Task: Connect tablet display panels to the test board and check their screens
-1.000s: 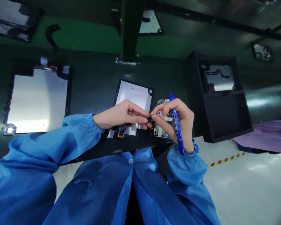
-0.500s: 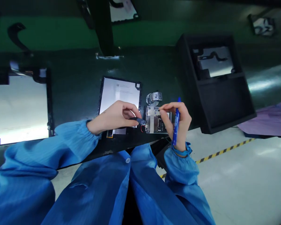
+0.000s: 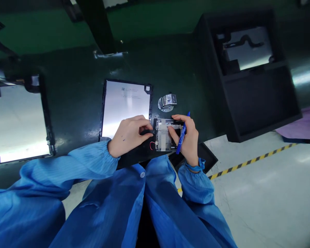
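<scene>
My left hand (image 3: pixel 130 136) pinches a dark ribbon-like strip (image 3: pixel 146 131) between thumb and fingers, at the left edge of a small circuit board (image 3: pixel 158 137). Pale tape (image 3: pixel 163 137) runs down the board, and a thin red wire (image 3: pixel 151 145) loops out at its lower left. A blue marker pen (image 3: pixel 181 139) is tucked in my right hand (image 3: pixel 189 143), slanting across the palm. Its thumb and forefinger reach over the right part of the board. Behind my left hand lies a flat display panel (image 3: pixel 127 103) with a silvery back and black frame.
A shiny metal object (image 3: pixel 167 102) with a round base stands behind the board. At the right is a black compartment box (image 3: pixel 263 103) holding another silvery panel (image 3: pixel 249 48). A larger panel (image 3: pixel 18 120) lies far left. A dark tray (image 3: pixel 208 158) shows below the table edge.
My right hand has shifted left and lower, its thumb now over the board. The left hand still pinches the strip beside the board. The view has shifted too.
</scene>
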`<state>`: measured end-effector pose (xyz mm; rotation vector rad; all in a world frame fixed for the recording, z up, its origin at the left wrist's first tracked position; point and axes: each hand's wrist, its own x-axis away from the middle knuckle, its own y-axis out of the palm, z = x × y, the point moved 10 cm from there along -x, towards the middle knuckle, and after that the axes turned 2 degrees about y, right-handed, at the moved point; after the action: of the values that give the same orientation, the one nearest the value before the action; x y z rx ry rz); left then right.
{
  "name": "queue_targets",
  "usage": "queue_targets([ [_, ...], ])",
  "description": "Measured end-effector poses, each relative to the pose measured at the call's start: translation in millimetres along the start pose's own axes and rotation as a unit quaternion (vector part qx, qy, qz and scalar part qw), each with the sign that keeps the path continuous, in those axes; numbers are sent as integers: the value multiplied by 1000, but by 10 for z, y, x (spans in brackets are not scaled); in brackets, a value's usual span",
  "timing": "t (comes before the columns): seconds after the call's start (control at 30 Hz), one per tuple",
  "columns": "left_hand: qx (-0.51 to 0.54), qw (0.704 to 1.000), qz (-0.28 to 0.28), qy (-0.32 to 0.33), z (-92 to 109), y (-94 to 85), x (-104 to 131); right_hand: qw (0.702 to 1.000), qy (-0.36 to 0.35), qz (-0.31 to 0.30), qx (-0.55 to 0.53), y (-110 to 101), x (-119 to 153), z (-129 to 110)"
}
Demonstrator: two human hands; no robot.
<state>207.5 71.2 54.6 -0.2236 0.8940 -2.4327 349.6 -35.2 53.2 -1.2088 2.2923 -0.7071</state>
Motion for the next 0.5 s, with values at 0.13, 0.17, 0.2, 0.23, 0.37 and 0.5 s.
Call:
queue_targets([
  [0.13, -18, 1000, -11, -16, -16, 39, 22, 1000, -1, 2, -2, 2, -6, 6],
  [0.17, -19, 1000, -10, -18, -19, 42, 25, 1000, -2, 3, -3, 2, -5, 4],
  [0.2, -20, 1000, -7, -20, -20, 43, 27, 1000, -4, 4, -4, 1, -3, 1],
  [0.23, -21, 1000, -4, -20, -19, 41, 28, 1000, -6, 5, -5, 1, -1, -2],
  [0.37, -34, 999, 8, -14, -5, 35, 38, 1000, -11, 5, -6, 0, 0, -10],
  [0.5, -58, 998, 12, 3, 35, 40, 63, 1000, -11, 5, -5, -2, -7, -9],
])
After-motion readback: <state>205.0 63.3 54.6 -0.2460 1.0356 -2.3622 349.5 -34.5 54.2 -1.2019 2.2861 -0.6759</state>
